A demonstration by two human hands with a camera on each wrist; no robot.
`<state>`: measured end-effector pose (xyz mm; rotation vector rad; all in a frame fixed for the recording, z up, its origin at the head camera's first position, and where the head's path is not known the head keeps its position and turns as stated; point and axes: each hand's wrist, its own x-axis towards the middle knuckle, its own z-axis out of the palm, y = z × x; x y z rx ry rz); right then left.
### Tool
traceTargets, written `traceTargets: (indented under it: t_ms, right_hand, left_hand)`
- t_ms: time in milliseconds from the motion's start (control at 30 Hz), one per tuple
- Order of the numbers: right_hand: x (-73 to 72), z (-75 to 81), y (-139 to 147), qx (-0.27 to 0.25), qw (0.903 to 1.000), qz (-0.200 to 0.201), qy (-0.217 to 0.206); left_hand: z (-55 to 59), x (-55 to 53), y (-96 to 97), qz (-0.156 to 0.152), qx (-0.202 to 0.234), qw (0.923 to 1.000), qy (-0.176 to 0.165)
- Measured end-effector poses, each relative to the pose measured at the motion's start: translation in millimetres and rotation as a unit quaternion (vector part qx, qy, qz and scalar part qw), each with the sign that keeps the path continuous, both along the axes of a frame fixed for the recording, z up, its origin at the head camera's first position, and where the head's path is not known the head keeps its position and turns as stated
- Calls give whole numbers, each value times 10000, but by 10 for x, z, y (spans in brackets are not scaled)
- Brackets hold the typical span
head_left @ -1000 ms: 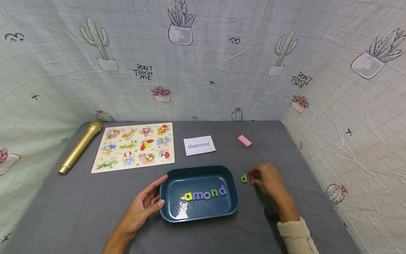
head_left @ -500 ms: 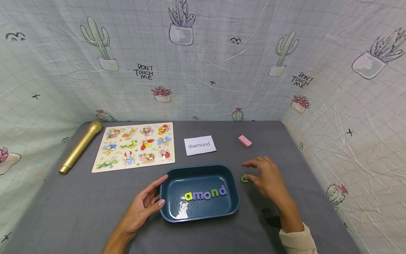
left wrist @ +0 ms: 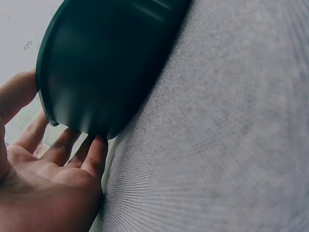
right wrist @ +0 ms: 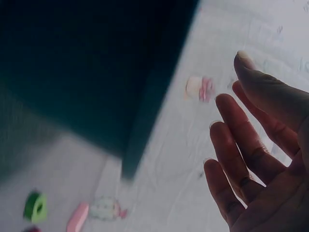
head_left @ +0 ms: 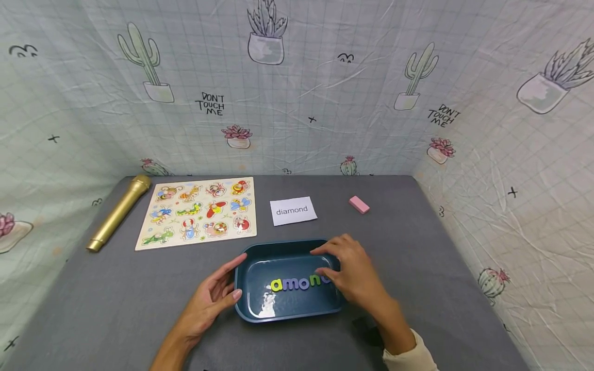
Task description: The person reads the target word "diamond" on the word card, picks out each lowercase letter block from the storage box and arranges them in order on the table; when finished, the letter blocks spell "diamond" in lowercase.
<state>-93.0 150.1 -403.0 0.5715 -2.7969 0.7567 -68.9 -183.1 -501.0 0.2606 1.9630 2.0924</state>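
Note:
A dark blue tray (head_left: 287, 315) holds letter pieces (head_left: 290, 284) in a row: a yellow a, a purple m and o, a green n, and a purple d partly covered by the right hand. The left hand (head_left: 206, 299) touches the tray's left end with spread, relaxed fingers. In the left wrist view, its fingertips meet the tray wall (left wrist: 106, 63). Over the tray's right end hovers the right hand (head_left: 352, 273), its thumb and fingers apart and nothing between them. A green letter (right wrist: 36, 208) lies on the table in the right wrist view; the hand hides it from the head camera.
Behind the tray lies a white card (head_left: 293, 211) reading "diamond", with a pink block (head_left: 359, 204) to its right. A wooden insect puzzle board (head_left: 197, 212) and a gold microphone (head_left: 118, 214) lie at the left. A printed cloth (head_left: 297, 87) surrounds the table.
The right hand has moved left from the small letters beside the tray to above its right end, with thumb and fingers now apart. The left hand has stayed at the tray's left end.

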Motion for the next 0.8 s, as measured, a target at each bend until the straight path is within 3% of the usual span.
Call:
traceTargets:
  t_ms: [367,800]
  right_hand:
    - [0,-222,-410,93,9979,620,-140]
    - [-70,-463,-705,587,9932,908,-426]
  left_hand:
    - [7,-4,4,-16,15,10000,-32]
    - [-24,-2,-19,-131,168,9997,98]
